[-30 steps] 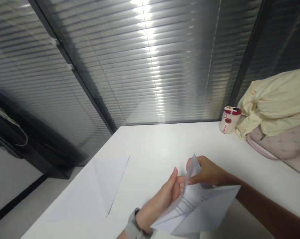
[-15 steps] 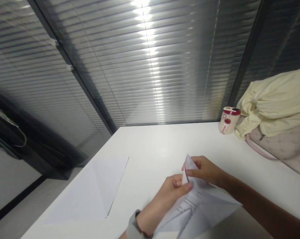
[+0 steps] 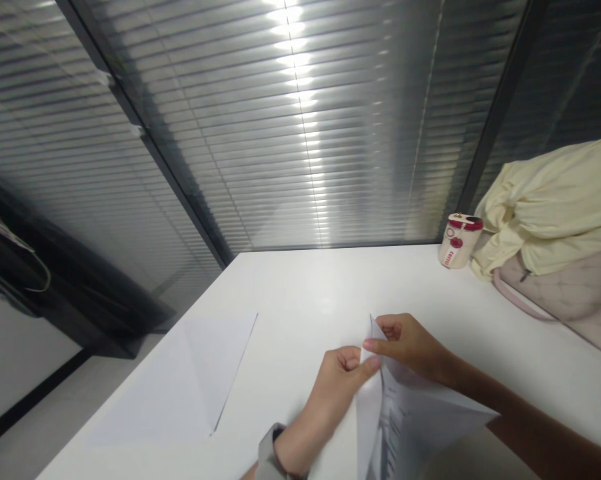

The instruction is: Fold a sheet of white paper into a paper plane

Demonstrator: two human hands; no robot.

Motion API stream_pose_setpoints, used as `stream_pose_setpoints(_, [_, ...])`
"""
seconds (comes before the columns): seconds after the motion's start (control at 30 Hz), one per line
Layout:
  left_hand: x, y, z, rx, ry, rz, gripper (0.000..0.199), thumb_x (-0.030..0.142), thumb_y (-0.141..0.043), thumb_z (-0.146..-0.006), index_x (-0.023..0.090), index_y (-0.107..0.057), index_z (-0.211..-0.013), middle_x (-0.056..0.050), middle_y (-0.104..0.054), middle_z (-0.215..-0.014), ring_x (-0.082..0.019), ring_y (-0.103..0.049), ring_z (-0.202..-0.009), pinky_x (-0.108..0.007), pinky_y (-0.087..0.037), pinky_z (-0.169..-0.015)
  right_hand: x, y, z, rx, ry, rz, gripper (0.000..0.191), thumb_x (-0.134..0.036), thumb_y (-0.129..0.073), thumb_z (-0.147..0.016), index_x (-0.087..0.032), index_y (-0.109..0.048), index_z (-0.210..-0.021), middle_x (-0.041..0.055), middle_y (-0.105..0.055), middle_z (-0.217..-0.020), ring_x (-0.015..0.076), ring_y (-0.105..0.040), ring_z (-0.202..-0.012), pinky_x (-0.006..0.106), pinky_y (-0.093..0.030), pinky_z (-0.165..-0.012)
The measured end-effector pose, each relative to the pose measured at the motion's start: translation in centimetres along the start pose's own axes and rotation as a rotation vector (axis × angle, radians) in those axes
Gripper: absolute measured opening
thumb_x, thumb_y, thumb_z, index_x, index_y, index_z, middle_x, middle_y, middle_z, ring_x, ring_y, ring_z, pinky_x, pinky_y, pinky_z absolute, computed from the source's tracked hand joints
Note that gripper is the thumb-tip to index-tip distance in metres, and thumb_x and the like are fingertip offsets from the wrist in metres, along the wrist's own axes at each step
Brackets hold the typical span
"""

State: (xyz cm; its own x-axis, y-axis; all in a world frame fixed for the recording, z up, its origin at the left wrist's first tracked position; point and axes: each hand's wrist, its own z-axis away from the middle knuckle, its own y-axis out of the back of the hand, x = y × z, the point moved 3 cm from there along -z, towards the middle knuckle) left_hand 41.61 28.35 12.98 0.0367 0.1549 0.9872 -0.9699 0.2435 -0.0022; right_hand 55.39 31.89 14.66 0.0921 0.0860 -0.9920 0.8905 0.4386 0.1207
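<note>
A folded sheet of white paper with printed text on part of it is held above the front of the table. My left hand, with a grey band on its wrist, pinches the paper's left edge between thumb and curled fingers. On the other side, my right hand grips the paper just below its pointed top, thumb in front. Both thumbs are close together. The paper's lower part runs out of the frame, and one pointed corner reaches right over the right forearm.
More white paper lies on the left of the white table. At the back right stands a cream and red can-shaped container, beside a pale yellow cloth on a pink quilted bag. Blinds rise behind the table.
The held paper has turned and opened out along its fold, so its printed part now faces differently. Its right corner has moved right. My left hand has shifted slightly left and up.
</note>
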Motion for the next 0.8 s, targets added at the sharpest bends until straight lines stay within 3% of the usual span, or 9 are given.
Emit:
stream_pose_setpoints(0.1, [0.43,0.23,0.11,0.034,-0.048,-0.021,0.055,0.066,-0.064,-0.069,0.017,-0.047,-0.051,0.008,-0.025,-0.048,-0.007,-0.018,-0.047,-0.026,-0.011,-0.047,0.12,0.28,0.05,0.016,-0.037,0.009,0.038,-0.049,-0.069,-0.071,-0.016,-0.052,-0.059,-0.0053,-0.044,-0.053,0.0100,-0.041,-0.052,0.022,-0.032,-0.047])
stream_pose_setpoints(0.23, [0.44,0.50,0.29,0.135,-0.041,-0.035,0.058,0.066,-0.066,-0.066,0.018,-0.040,-0.047,0.008,-0.021,-0.048,-0.007,-0.016,-0.047,-0.026,-0.010,-0.046,-0.42,0.71,0.09,-0.021,-0.014,-0.025,0.033,-0.049,-0.069,-0.072,-0.016,-0.061,-0.067,-0.0026,-0.056,-0.060,0.0142,-0.053,-0.060,0.024,-0.039,-0.054])
stream_pose_setpoints(0.37, [0.37,0.83,0.40,0.227,0.000,-0.028,0.055,0.064,-0.068,-0.066,0.017,-0.045,-0.047,0.007,-0.026,-0.048,-0.008,-0.021,-0.046,-0.025,-0.013,-0.045,-0.82,0.93,0.17,-0.078,-0.019,-0.095,0.030,-0.043,-0.075,-0.067,-0.016,-0.067,-0.076,0.0014,-0.067,-0.072,0.0185,-0.061,-0.070,0.028,-0.045,-0.065])
stream_pose_setpoints(0.57, [0.53,0.75,0.43,0.309,-0.047,0.013,0.052,0.058,-0.073,-0.063,0.017,-0.046,-0.047,0.007,-0.030,-0.049,-0.008,-0.024,-0.049,-0.023,-0.017,-0.045,0.06,0.66,0.27,0.065,-0.034,-0.067,0.027,-0.037,-0.078,-0.065,-0.014,-0.066,-0.071,0.0018,-0.067,-0.067,0.0176,-0.060,-0.064,0.027,-0.043,-0.059])
stream_pose_setpoints(0.7, [0.37,0.55,0.68,0.326,0.007,0.112,0.044,0.053,-0.078,-0.060,0.015,-0.056,-0.056,0.006,-0.039,-0.051,-0.008,-0.029,-0.048,-0.022,-0.020,-0.045,0.03,0.35,0.38,0.080,-0.007,-0.037,0.026,-0.040,-0.074,-0.068,-0.015,-0.067,-0.072,0.0009,-0.066,-0.066,0.0176,-0.059,-0.064,0.026,-0.043,-0.057])
stream_pose_setpoints(0.8, [0.33,0.60,0.75,0.316,0.050,0.175,0.046,0.051,-0.082,-0.055,0.015,-0.053,-0.053,0.007,-0.038,-0.049,-0.006,-0.026,-0.045,-0.021,-0.017,-0.044,-0.28,0.17,0.51,0.070,0.022,-0.024,0.023,-0.039,-0.070,-0.072,-0.016,-0.065,-0.070,-0.0009,-0.063,-0.062,0.0170,-0.059,-0.062,0.025,-0.043,-0.055])
